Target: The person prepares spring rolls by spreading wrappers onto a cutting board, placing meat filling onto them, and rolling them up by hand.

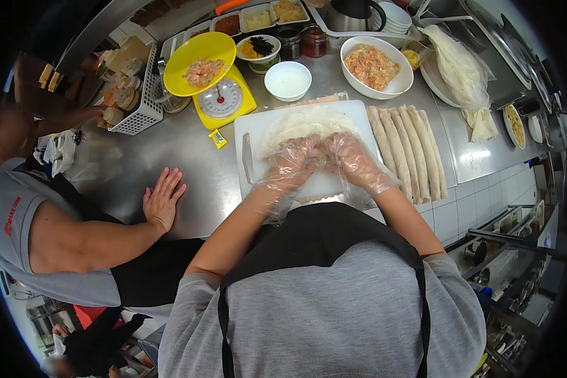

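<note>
My two hands are in loose clear plastic gloves, over a white cutting board (pixel 251 129). A thin, pale, translucent wrapper sheet (pixel 315 121) lies on the board, spreading out beyond my fingers. My left hand (pixel 294 162) has its fingers curled at the wrapper's near edge. Beside it, my right hand (pixel 353 159) is closed in the same way on that edge, the fingertips of both hands close together. Whatever lies under the fingers is hidden. Right of the board lie several long pale rolls (pixel 409 151), side by side.
A yellow scale (pixel 225 104) carries minced filling (pixel 203 72) in its pan. A white bowl (pixel 288 82) and a larger bowl of filling (pixel 373 68) stand behind the board. A co-worker's hand (pixel 164 196) rests flat on the steel counter at left. A yellow packet (pixel 218 139) lies by the scale.
</note>
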The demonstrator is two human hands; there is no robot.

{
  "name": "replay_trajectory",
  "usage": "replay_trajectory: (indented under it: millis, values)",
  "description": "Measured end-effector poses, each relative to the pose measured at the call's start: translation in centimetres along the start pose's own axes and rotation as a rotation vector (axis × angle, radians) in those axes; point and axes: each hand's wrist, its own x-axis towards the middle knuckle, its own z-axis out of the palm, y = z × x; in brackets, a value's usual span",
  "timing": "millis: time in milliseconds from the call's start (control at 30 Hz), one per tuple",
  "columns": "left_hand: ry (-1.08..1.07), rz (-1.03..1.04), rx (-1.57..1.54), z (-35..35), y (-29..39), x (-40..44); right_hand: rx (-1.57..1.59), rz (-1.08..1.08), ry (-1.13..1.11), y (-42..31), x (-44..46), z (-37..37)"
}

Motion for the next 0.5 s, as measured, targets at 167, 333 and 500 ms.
replay_trajectory:
  millis: [167, 333, 500]
  values:
    - [-0.129, -0.061, 0.047, -1.3, 1.4, 0.9, 0.027, 0.04, 0.157, 3.5, -2.2, 0.1]
    - [-0.197, 0.048, 0.032, 0.1, 3.8, 4.0, -0.003, 0.151, 0.087, 4.2, -3.4, -1.8]
    - [-0.139, 0.141, -0.035, 2.1, 1.3, 4.6, 0.039, 0.097, 0.139, 4.8, -3.4, -1.4]
